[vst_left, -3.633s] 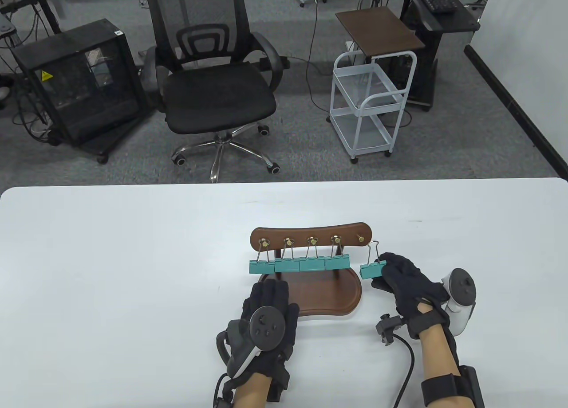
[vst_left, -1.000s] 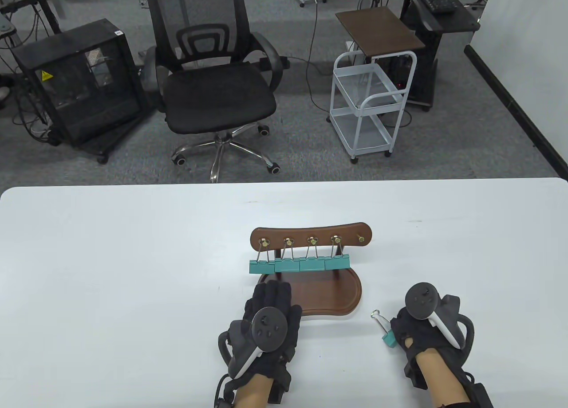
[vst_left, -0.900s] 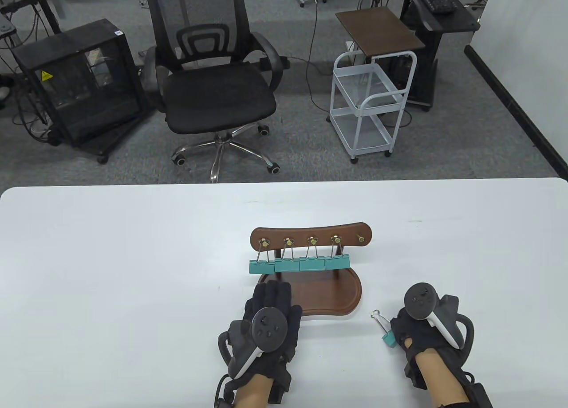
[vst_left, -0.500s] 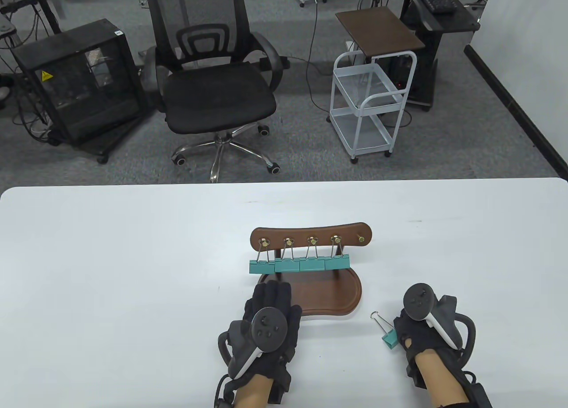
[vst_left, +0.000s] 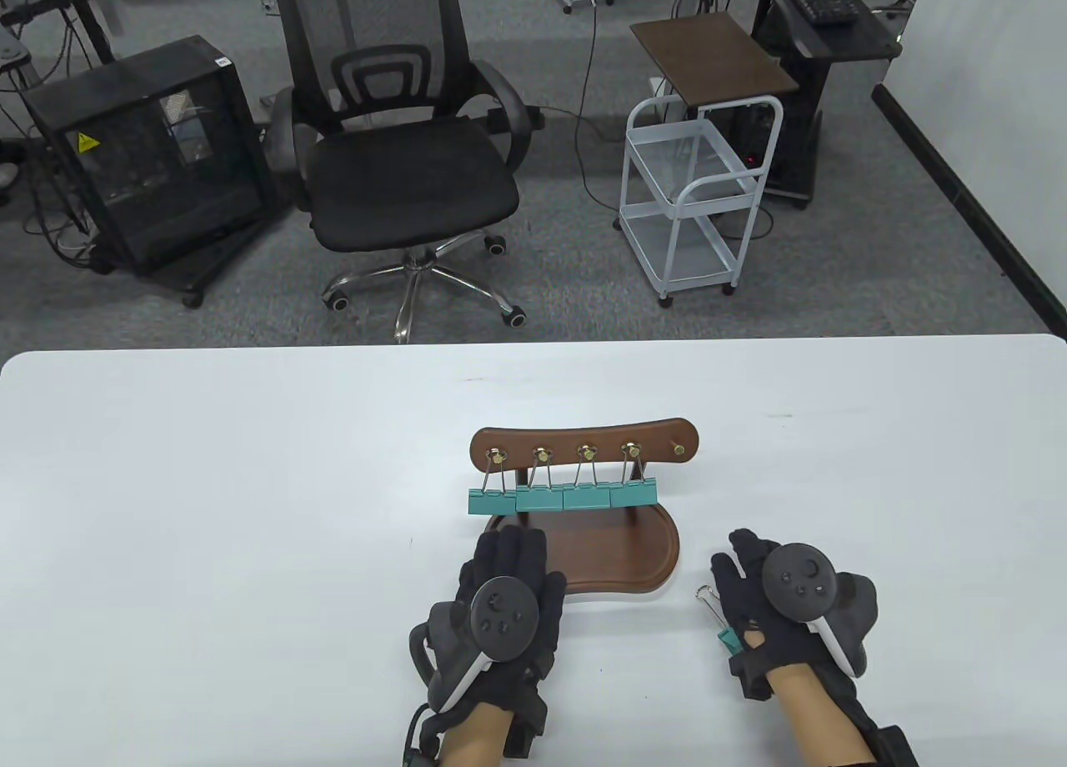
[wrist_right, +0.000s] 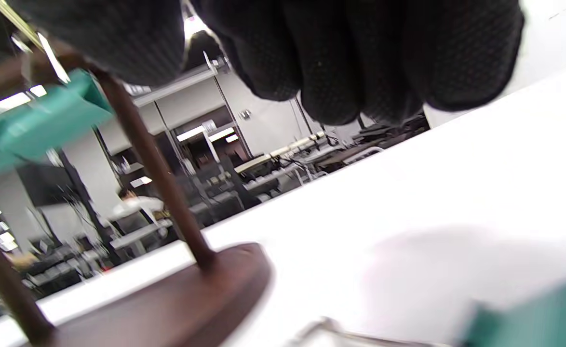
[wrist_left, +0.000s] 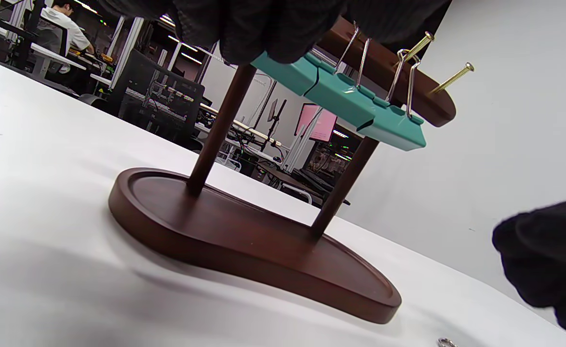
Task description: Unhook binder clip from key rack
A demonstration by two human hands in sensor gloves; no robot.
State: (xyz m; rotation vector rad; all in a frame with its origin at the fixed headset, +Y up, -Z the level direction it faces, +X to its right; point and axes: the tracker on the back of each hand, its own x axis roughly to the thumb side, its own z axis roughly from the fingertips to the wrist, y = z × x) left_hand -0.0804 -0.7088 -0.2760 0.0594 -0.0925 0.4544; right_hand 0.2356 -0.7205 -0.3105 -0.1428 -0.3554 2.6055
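The brown wooden key rack [vst_left: 583,445] stands mid-table with several teal binder clips [vst_left: 563,498] hanging from its brass hooks; the rightmost hook [vst_left: 678,448] is bare. One teal binder clip [vst_left: 723,621] lies loose on the table right of the rack's base [vst_left: 621,554], partly under my right hand [vst_left: 740,560]. That hand's fingers are stretched out and hold nothing. In the right wrist view its fingers [wrist_right: 341,58] hang above the clip [wrist_right: 533,313], apart from it. My left hand [vst_left: 510,554] lies flat with spread fingers at the base's front left edge.
The white table [vst_left: 208,508] stretches wide to the left and right of the rack. Beyond its far edge are an office chair [vst_left: 408,175], a white cart [vst_left: 692,200] and a black computer case [vst_left: 142,158].
My right hand carried the clip from the rack down to the table, let it go, and has now opened and slid forward over it. The left hand has stayed put.
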